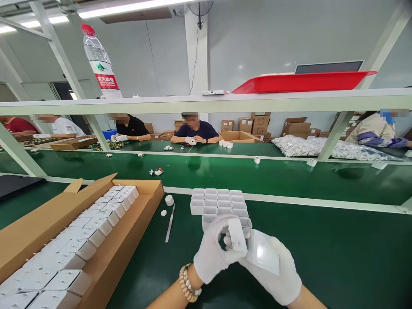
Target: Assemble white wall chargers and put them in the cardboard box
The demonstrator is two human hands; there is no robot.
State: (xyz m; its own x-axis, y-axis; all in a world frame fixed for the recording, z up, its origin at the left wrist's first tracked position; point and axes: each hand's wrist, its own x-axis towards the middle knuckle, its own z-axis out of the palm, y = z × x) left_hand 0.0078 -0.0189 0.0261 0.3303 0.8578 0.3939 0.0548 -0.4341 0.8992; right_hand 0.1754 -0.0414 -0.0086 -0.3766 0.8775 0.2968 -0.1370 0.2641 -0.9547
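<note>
My left hand [210,253], in a white glove with a beaded bracelet at the wrist, pinches a small white plastic lid [237,235] between thumb and fingers. My right hand [283,274], also gloved, is wrapped round a glossy white plastic box [263,251]. The two pieces are held close together over the green table; whether they touch I cannot tell. Just beyond my hands stand rows of white open-topped boxes [210,203]. A cardboard carton [128,240] on the left holds many white boxes [85,234] with small knobs on top.
Tweezers [170,223], a white round cap [169,200] and a small white piece [164,213] lie beside the carton. Behind runs a green conveyor belt [222,169]. A shelf overhead carries a bottle [101,64] and a red tray [302,82]. Several people sit across the line.
</note>
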